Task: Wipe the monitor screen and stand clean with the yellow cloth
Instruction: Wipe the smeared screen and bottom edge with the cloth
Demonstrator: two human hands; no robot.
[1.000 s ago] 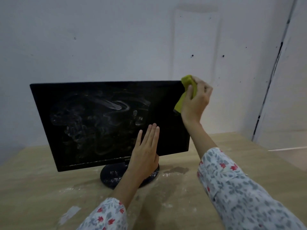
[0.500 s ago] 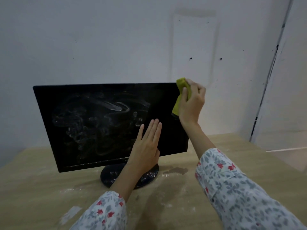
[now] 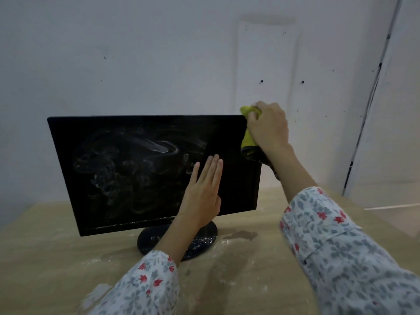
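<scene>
A black monitor [image 3: 136, 173] stands on a wooden table, its screen smeared with whitish streaks. Its round black stand [image 3: 202, 242] is speckled with white dust. My right hand [image 3: 269, 128] grips the bunched yellow cloth [image 3: 247, 137] against the monitor's upper right corner and right edge. Part of the cloth hangs down behind my wrist. My left hand [image 3: 204, 192] lies flat on the lower right of the screen, fingers straight and together, holding nothing.
The wooden table [image 3: 45, 258] carries white powder smears and a darker damp patch [image 3: 242, 235] right of the stand. A white wall rises close behind the monitor. A white door or panel [image 3: 391, 110] stands at the right.
My right hand dipped inward onto the screen's top right, then moved back out to the upper right corner with the cloth. My left hand has stayed flat on the screen.
</scene>
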